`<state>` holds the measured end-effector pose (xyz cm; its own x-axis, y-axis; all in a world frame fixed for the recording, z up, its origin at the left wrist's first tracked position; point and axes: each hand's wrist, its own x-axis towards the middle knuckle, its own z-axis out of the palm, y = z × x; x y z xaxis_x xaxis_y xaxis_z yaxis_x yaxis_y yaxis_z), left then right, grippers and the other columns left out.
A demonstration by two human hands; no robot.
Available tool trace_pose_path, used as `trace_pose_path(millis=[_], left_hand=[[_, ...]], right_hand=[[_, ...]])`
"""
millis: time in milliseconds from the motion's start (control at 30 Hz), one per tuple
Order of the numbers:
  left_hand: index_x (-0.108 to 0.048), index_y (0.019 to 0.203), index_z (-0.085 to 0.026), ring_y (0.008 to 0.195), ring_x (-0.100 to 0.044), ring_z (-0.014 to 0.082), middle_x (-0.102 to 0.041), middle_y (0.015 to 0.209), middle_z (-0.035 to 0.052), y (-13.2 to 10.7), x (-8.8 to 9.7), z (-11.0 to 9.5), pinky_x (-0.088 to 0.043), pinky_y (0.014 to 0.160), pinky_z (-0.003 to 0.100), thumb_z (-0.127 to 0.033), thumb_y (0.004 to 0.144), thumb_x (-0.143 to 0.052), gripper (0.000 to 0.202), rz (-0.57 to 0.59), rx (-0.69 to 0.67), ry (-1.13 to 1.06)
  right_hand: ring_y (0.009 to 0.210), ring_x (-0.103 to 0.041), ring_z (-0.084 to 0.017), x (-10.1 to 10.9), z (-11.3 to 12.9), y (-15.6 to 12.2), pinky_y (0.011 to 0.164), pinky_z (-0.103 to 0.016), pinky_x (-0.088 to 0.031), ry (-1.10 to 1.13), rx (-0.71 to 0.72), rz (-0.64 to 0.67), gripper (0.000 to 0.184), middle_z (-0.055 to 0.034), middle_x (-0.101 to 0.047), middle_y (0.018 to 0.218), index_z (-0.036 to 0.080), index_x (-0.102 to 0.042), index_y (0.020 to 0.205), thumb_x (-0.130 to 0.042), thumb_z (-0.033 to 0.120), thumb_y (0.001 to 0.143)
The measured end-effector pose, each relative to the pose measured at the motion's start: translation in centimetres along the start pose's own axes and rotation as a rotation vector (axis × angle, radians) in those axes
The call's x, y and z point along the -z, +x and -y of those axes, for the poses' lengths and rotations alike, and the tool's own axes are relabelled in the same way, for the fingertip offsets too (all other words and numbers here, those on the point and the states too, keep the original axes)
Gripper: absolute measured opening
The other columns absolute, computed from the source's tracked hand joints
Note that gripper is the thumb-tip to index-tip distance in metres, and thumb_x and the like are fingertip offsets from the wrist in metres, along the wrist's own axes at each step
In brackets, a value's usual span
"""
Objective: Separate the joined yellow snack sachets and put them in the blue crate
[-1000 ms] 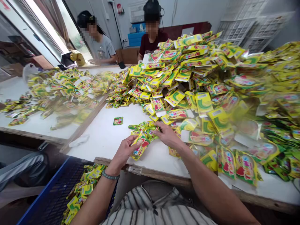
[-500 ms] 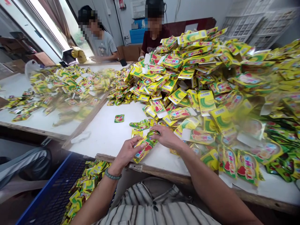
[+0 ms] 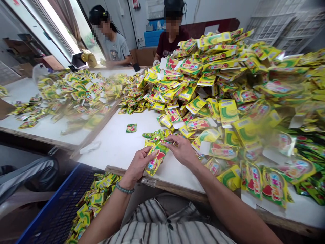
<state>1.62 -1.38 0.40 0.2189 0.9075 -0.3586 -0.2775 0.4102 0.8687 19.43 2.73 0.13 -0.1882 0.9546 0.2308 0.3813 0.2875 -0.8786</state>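
Note:
My left hand is closed round the lower left side of a small yellow and green candy box with a watermelon picture, held tilted above the table's front edge. At the box's upper end, the thumb and fingers of my right hand pinch its edge; what lies under the fingertips is partly hidden. Just behind the box are several green candy sachets, partly covered by it. A single green sachet lies apart on the white table.
A high pile of yellow candy boxes spreads to the right. Below left stands a blue crate containing boxes. Another heap covers the left table. Two people sit across. A wooden strip divides the tables.
My right hand's fingers have shifted slightly at the box's upper end, and more of the box's front shows. My left hand keeps its hold. The whole view has shifted a little.

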Motion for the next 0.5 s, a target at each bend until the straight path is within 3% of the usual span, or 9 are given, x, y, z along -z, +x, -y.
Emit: trace_pose_path(millis=[133,300,500], left_hand=[[-0.067,0.099,-0.012,0.064,-0.066,0.0133,-0.074,0.08,0.0046,-0.1,0.2,-0.1,-0.05,0.063,0.022,-0.033,0.064,-0.082,0.043,-0.043,-0.024,-0.02],[-0.068,0.097,-0.012,0.063,-0.066,0.014,-0.074,0.078,0.0046,-0.2,0.8,0.1,-0.05,0.063,0.023,-0.032,0.06,-0.084,0.045,-0.071,-0.025,-0.043],[-0.068,0.098,-0.013,0.067,-0.065,0.0133,-0.073,0.082,0.0038,0.0,0.9,0.0,-0.049,0.067,0.023,-0.033,0.066,-0.08,0.04,-0.072,-0.087,-0.013]], right_hand=[[0.087,-0.058,-0.02,-0.2,0.7,-0.5,0.08,-0.034,-0.043,-0.096,0.075,0.024,0.009,-0.0044,-0.067,0.082,0.022,-0.072,0.086,-0.065,0.025,0.083],[0.103,-0.054,-0.024,-0.6,0.7,-0.9,0.09,-0.04,-0.04,-0.123,0.045,0.112,0.013,-0.007,-0.067,0.095,0.023,-0.074,0.088,-0.07,0.032,0.079],[0.107,-0.05,-0.027,-1.5,0.4,-1.3,0.091,-0.043,-0.036,-0.163,0.063,0.029,0.018,-0.0058,-0.068,0.093,0.026,-0.074,0.093,-0.074,0.029,0.075]])
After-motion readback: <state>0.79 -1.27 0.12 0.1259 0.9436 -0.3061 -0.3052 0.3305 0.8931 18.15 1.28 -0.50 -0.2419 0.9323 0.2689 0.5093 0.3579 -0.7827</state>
